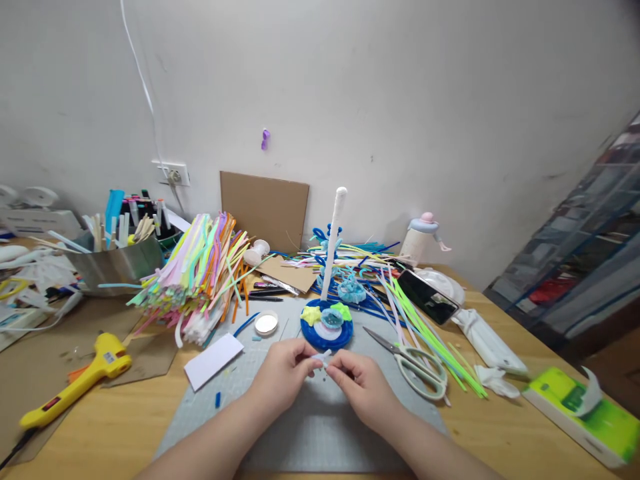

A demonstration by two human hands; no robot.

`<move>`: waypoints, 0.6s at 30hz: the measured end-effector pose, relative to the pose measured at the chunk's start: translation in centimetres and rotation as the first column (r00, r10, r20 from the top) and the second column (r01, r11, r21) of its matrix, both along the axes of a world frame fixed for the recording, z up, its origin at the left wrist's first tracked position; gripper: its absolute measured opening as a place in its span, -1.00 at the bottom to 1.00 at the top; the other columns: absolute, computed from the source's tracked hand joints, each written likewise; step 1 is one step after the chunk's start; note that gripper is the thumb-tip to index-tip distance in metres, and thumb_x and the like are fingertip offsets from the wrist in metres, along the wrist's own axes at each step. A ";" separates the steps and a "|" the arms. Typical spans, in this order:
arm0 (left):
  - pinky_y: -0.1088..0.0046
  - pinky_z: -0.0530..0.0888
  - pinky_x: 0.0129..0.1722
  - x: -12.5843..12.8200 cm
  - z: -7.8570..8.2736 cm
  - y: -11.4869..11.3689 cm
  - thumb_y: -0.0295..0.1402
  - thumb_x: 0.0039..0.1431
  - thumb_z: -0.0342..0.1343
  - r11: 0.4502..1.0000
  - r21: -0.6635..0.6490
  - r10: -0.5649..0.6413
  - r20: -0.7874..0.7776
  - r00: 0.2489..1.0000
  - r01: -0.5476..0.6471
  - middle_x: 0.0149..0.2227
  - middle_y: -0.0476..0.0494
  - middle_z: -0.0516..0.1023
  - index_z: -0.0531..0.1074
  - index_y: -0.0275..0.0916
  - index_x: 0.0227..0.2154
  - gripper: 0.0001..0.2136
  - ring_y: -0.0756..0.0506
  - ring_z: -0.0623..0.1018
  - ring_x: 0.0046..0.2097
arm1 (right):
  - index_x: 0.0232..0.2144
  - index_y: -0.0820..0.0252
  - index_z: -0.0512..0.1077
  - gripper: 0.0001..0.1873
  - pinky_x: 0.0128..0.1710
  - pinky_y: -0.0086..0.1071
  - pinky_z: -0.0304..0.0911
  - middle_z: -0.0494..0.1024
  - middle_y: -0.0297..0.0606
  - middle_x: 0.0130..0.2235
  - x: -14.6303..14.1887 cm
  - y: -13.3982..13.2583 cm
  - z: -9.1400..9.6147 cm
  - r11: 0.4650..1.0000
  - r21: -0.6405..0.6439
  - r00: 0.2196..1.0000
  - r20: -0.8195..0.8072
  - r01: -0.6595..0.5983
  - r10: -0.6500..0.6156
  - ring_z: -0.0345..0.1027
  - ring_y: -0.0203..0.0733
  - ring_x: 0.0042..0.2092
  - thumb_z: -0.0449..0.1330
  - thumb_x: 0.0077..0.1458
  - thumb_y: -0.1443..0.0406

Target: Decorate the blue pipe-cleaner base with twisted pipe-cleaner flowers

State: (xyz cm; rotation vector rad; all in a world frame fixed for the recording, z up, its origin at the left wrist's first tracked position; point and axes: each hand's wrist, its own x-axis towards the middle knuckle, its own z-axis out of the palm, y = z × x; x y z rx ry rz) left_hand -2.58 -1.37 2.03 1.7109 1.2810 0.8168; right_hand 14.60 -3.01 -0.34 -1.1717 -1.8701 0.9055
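1. The left hand is almost closed, its thumb and finger pinching a small pale piece
2. The right hand, closed similarly, pinches the same piece
3. This piece is between both hands, near the blue round base

The pale scrap between your fingers is partly covered by them and too small for you to identify. Your forearms run off the bottom edge and hide parts of the grey cutting mat. The black cord of your yellow glue gun leaves at the left edge, the white cable at the top; the shelving on your right is blurred and cut off.
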 end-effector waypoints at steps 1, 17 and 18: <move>0.54 0.29 -0.47 0.0 0.1 0.0 -0.32 0.00 0.09 1.000 -0.005 0.000 0.009 1.000 0.000 -0.55 -0.02 0.47 0.44 -0.29 -0.52 -0.86 -0.01 0.42 -0.47 | -0.53 0.23 0.32 -0.74 -0.47 -0.48 -0.01 0.26 -0.42 -0.56 0.1 -0.1 0.2 1.000 0.030 1.000 0.021 0.002 -0.003 0.10 -0.35 -0.49 0.05 0.14 0.23; 0.54 0.33 -0.47 -0.3 0.6 -0.3 -0.29 0.02 0.10 0.992 0.015 -0.129 0.088 0.988 0.129 -0.56 -0.04 0.46 0.42 -0.31 -0.52 -0.83 0.00 0.44 -0.48 | -0.50 0.18 0.36 -0.78 -0.45 -0.44 0.07 0.38 -0.35 -0.52 1.6 -0.1 2.0 0.978 0.179 0.992 0.095 -0.104 0.088 0.19 -0.30 -0.47 0.05 0.15 0.25; 0.53 0.33 -0.45 -0.3 0.6 -0.4 -0.30 0.02 0.10 0.990 0.027 -0.141 0.101 0.985 0.139 -0.55 -0.04 0.46 0.42 -0.31 -0.51 -0.84 0.00 0.44 -0.47 | -0.44 0.18 0.37 -0.84 -0.45 -0.44 0.11 0.40 -0.33 -0.49 1.7 -0.2 2.0 0.975 0.193 0.992 0.081 -0.111 0.097 0.21 -0.30 -0.46 0.08 0.14 0.25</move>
